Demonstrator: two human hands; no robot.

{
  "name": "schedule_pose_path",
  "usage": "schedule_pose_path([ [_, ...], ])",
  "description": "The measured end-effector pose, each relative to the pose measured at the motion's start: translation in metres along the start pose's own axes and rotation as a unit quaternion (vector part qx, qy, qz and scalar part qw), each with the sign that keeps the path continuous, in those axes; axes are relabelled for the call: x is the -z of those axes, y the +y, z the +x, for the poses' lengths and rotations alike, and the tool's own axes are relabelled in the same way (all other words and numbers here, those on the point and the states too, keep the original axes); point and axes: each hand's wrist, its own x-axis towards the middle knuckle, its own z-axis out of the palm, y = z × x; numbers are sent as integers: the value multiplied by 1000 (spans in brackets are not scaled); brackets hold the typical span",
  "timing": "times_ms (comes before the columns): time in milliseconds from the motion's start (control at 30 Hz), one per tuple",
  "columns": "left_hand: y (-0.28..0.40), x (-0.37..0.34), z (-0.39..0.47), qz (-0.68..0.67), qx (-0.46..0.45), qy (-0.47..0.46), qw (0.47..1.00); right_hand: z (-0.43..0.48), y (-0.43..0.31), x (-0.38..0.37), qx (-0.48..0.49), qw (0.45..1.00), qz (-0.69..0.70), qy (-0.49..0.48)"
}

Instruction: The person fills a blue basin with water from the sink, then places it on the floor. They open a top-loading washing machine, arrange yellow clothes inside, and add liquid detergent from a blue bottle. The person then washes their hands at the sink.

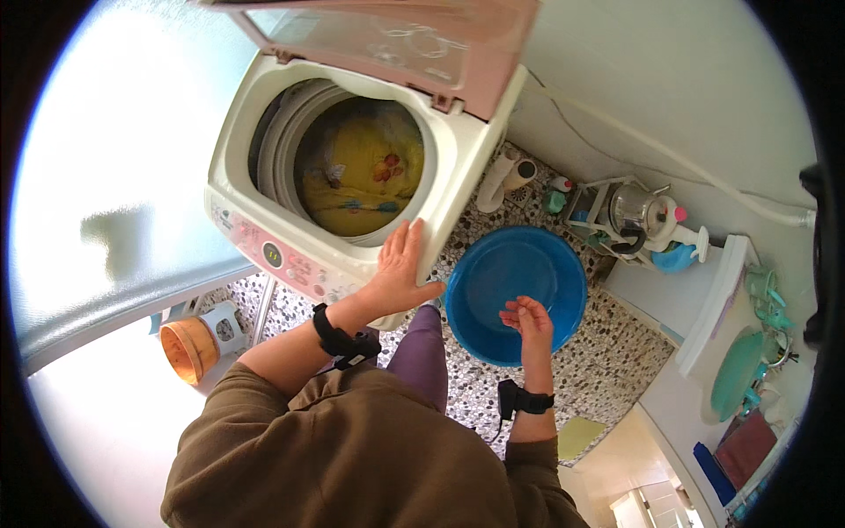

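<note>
A top-loading washing machine [455, 152] stands before me with its pink lid [495, 53] raised. Inside the drum lies wet yellow cloth [360, 152] in water, with red and blue patterns showing. My left hand [395, 267] rests flat, fingers apart, on the machine's front right corner, beside the pink control panel [304, 267] with its lit display. Over the near right part of a round blue plastic basin [485, 274] hangs my right hand [531, 320], fingers loosely curled, with nothing seen in it. No laundry shows in the basin, which sits on the floor right of the machine.
White pipes [492, 188] rise by a floor drain behind the basin. A rack with a metal pot [637, 211] stands at right, near a white counter [660, 290] and a green basin [738, 373]. A wooden bucket [188, 346] is at left, below a frosted glass panel [119, 165].
</note>
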Motion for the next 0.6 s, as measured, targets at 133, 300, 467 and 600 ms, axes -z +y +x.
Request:
schedule_pose_path([
  [133, -31, 29, -26, -81, -34, 2, 996, -23, -23, -36, 67, 991, -107, 36],
  [300, -102, 83, -68, -127, -71, 78, 986, -63, -18, -88, 75, 984, -111, 120],
  [467, -178, 138, -95, -246, -57, 136, 958, -119, 3, -152, 50, 986, -115, 114],
  [600, -211, 165, -103, -411, 37, 140, 900, -156, 9, -189, 49, 984, -120, 120],
])
